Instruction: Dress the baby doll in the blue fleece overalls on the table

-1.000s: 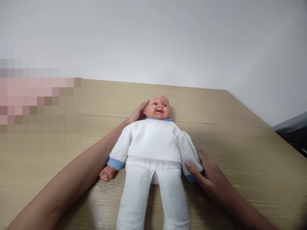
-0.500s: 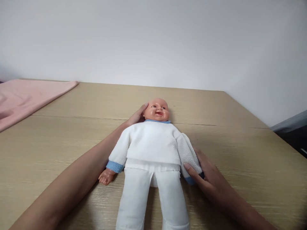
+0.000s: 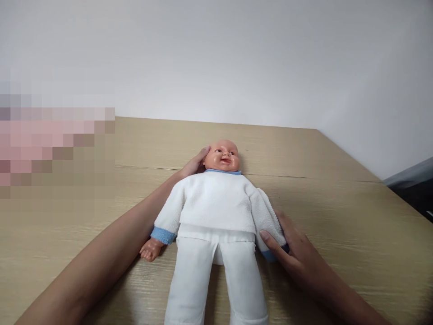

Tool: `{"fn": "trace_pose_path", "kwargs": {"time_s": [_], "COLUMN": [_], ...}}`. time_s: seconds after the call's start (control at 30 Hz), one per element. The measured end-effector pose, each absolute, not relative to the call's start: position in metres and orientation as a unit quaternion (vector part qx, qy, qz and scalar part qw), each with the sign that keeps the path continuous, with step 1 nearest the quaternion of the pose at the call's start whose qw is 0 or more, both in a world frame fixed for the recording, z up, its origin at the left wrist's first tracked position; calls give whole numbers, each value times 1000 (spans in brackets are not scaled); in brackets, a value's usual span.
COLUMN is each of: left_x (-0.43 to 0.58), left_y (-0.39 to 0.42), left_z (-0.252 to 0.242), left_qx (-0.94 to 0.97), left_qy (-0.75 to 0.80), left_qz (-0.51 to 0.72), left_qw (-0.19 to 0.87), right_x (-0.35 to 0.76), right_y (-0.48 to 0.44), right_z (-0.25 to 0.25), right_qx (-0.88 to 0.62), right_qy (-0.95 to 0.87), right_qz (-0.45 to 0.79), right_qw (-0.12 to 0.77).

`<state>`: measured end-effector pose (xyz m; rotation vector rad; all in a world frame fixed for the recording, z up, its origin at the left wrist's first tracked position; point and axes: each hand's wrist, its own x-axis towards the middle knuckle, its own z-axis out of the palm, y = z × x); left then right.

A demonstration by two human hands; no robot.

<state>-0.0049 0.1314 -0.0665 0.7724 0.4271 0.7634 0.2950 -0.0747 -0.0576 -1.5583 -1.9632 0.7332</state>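
Observation:
A baby doll (image 3: 216, 205) lies on its back on the wooden table, head at the far end. It wears a white fleece top with blue collar and cuffs, and white trousers whose lower ends run out of view. My left hand (image 3: 196, 164) cups the side of the doll's head (image 3: 221, 155), its fingers mostly hidden behind it. My right hand (image 3: 296, 246) is wrapped round the doll's sleeve (image 3: 265, 219) near the blue cuff, thumb on top. That sleeve hides the doll's hand on this side. The other doll hand (image 3: 151, 249) rests beside my left forearm.
Pink cloth (image 3: 37, 135) lies at the far left of the table (image 3: 338, 216), blurred into blocks. A pale wall (image 3: 216, 58) rises behind the table's back edge. Something dark with a grey top (image 3: 412, 180) stands beyond the right edge.
Both hands keep their places on the doll, and the doll has hardly shifted in view. The left part of the picture is now pixelated.

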Motion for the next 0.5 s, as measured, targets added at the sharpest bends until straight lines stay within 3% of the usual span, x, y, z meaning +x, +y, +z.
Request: {"fn": "trace_pose_path", "kwargs": {"time_s": [0.5], "left_x": [-2], "left_y": [128], "left_z": [-62], "left_qx": [364], "left_qy": [215], "left_qz": [362], "left_qw": [831], "right_x": [294], "right_y": [-75], "right_z": [-56], "right_qx": [-571], "right_qy": [-726], "right_qz": [273], "right_qw": [267]}}
